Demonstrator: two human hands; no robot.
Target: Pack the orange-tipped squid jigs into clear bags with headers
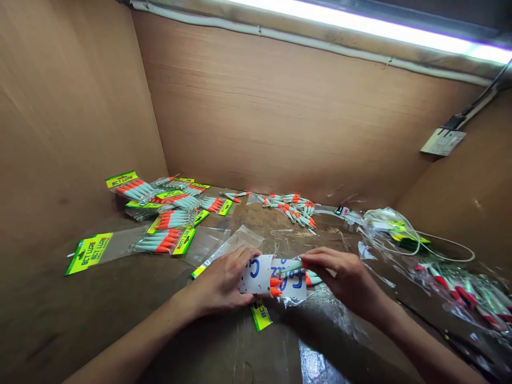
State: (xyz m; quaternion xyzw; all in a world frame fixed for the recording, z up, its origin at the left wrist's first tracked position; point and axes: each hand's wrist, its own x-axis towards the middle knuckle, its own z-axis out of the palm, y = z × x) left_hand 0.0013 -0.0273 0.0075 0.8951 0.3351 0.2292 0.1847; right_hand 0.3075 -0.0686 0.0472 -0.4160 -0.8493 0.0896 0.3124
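My left hand pinches the left edge of a clear plastic bag with a white handwritten label near the front of the table. My right hand is closed on several pale lures with orange tips, which sit at the mouth of that bag. A yellow-green header card sticks out from under the bag. Another clear empty bag lies just behind my left hand.
Packed lure bags with yellow-green cards pile up at the back left, two empty ones nearer. Loose lures lie at the back centre. Bagged lures and cord crowd the right. Cardboard walls enclose the table.
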